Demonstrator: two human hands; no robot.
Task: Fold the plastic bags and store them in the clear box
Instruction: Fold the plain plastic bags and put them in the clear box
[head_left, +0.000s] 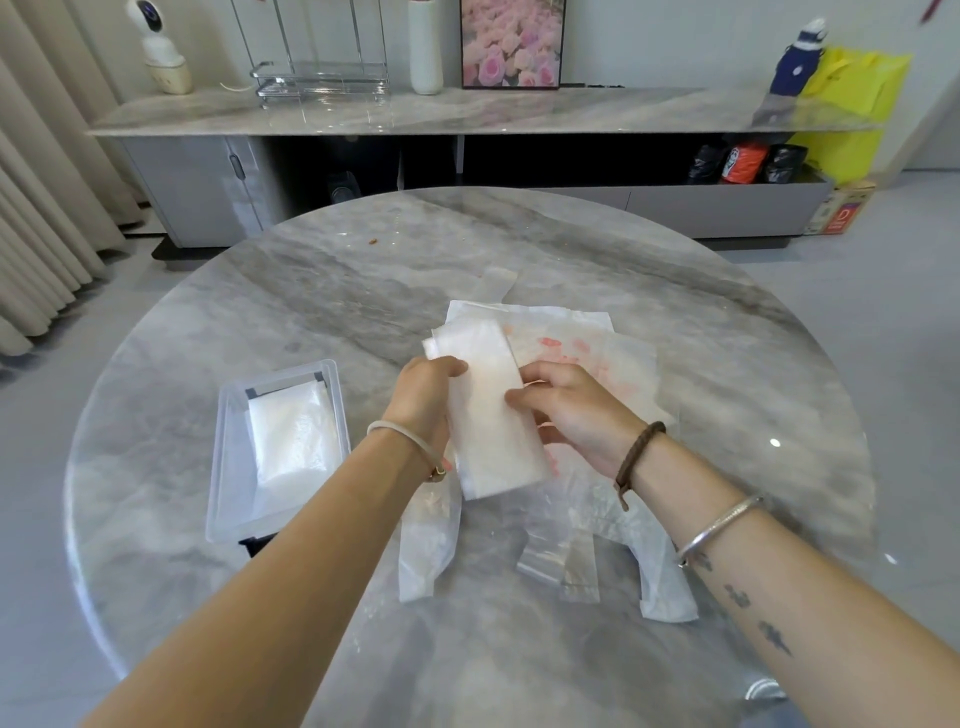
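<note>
both hands, left (428, 395) and right (563, 410), pinch the long sides of the folded bag (485, 415), and the box (234, 467) sits just left of it, nearer the left hand.

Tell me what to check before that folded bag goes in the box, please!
1. Grip on the folded bag: the left hand and the right hand both hold it, ok.
2. Bag folded flat into a neat strip: ok.
3. Strip short enough for the clear box: cannot tell.
4. Box open, no lid on it: ok.
5. Room left beside the stored bag already inside: ok.
6. All bags folded: not ok, loose bags lie on the table.
</note>
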